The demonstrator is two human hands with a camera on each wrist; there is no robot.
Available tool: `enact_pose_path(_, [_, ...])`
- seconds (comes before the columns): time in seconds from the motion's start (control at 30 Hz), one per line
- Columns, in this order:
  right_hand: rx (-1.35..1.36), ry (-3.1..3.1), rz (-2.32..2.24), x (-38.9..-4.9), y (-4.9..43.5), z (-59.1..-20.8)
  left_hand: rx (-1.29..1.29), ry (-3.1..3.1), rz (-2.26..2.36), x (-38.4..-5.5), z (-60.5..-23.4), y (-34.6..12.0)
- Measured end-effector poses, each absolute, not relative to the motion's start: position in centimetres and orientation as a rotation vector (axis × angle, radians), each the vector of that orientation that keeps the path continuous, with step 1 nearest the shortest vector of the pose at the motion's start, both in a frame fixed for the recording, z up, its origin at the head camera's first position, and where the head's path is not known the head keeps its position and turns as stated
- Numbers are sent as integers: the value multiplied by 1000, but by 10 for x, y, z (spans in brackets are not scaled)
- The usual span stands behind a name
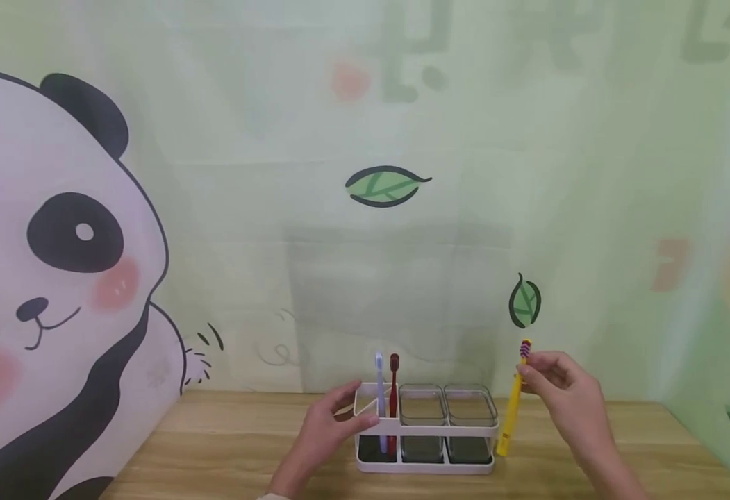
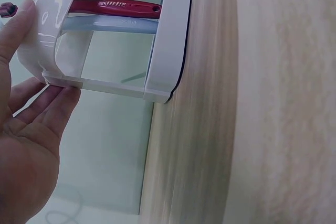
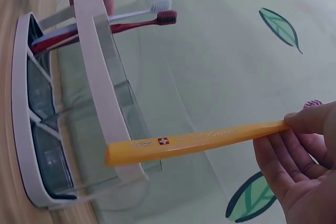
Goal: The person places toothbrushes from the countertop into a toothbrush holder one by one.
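Note:
A white toothbrush holder (image 1: 427, 468) with clear cups stands on the wooden table. My left hand (image 1: 327, 427) grips its left end, thumb at the front of the upper rail and fingers around the side, as the left wrist view also shows. A light blue toothbrush (image 1: 380, 396) and a dark red toothbrush (image 1: 393, 389) stand upright in its left slots. My right hand (image 1: 567, 392) pinches a yellow toothbrush (image 3: 199, 144) near its purple-bristled head (image 1: 525, 347). The brush hangs slightly tilted, handle end down, just off the holder's right end.
Two clear cups sit in the holder, a left cup (image 1: 423, 406) and a right cup (image 1: 469, 406). Behind the table (image 1: 239, 430) hangs a pale green cloth backdrop (image 1: 246, 208) with a panda and leaves printed on it.

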State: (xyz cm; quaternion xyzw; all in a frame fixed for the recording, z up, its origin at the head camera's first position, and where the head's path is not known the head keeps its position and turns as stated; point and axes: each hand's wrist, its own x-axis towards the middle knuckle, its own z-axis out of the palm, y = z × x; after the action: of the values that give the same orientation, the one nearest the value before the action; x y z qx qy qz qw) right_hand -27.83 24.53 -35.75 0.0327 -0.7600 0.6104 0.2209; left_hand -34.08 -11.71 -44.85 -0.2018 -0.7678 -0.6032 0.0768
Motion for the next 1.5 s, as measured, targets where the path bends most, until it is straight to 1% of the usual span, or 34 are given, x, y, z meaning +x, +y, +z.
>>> enact_pose_path(0.2, [50,-2071,1685,-278,232,-356,-604,-2315,-1793,-341,-449,-116])
enact_pose_path(0.43, [113,-1905,1778,-283,208,-352,-612,-2312,-1812,-344,-450,-117])
enact_pose_path(0.8, [152,-1828,1830,-294,174,-343,-611,-2312,-1814,-344,-450,-117])
enact_pose_path(1.03, [160,-1833,1814,-303,157,-345,-605,-2321,-1816,-342,-448,-117])
enact_pose_path(1.5, [210,-1804,1828,-308,128,-346,-593,-2327,-1812,-341,-447,-119])
